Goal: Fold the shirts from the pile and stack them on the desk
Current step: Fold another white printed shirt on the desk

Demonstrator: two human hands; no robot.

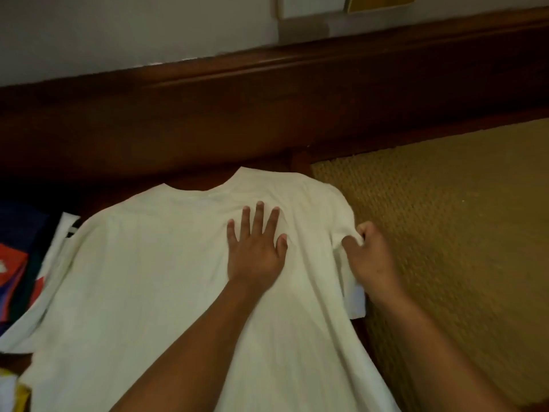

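While the white shirt [166, 263] lies spread on the dark wooden desk [208, 129], collar away from me and hem toward me, I judge the first fold is starting. My left hand [255, 248] presses flat, fingers spread; my right hand [368, 251] pinches the right sleeve, which next needs drawing inward. More clothes [17, 248] lie left, a woven mat [445, 218] right.

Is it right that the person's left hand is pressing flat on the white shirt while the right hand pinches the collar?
Not quite. The left hand does press flat on the white shirt, but the right hand pinches the sleeve at the shirt's right edge, not the collar. The head view shows the collar lying untouched farther up.
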